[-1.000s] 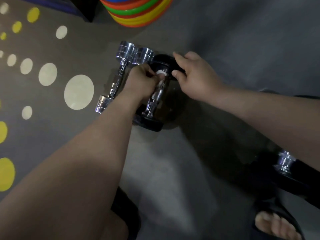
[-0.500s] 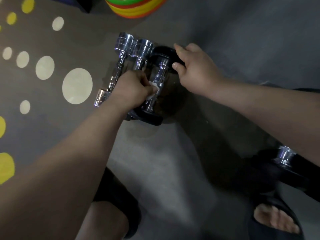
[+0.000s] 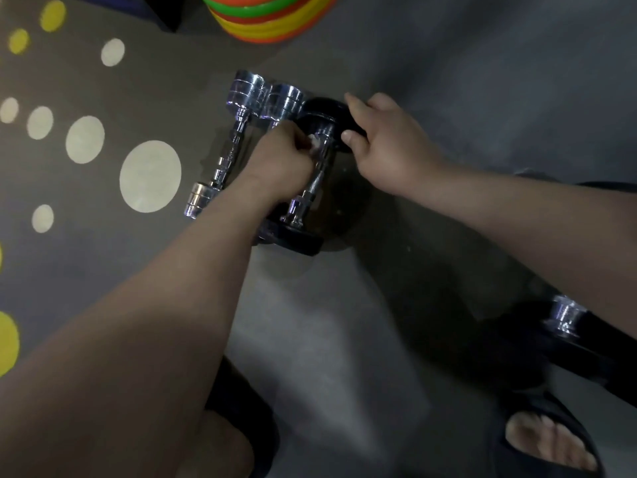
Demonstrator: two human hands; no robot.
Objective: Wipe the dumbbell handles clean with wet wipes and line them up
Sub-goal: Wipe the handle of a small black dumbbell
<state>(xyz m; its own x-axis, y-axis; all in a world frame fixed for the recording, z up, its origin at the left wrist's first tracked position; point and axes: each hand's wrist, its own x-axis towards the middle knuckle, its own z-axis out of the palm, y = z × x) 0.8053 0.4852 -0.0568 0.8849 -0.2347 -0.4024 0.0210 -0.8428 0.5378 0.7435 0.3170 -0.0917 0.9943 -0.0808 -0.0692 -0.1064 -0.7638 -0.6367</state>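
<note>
Left hand [image 3: 282, 160] pinches a crumpled white wet wipe [image 3: 314, 145] on the knurled handle of a black-headed chrome dumbbell [image 3: 312, 191] on the floor [image 3: 448, 81], while right hand [image 3: 389, 146] grips its far head just beside: heavy, rigid, probably slick.

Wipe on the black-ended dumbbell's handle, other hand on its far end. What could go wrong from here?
1. The left hand presses only a small wet wipe high on the handle; the knurled lower stretch may get missed.
2. The right hand grips only one end of the black-ended dumbbell; it could roll into the chrome dumbbells alongside and spoil the row.
3. Near the sandalled foot lies another dumbbell: a stubbing hazard.
</note>
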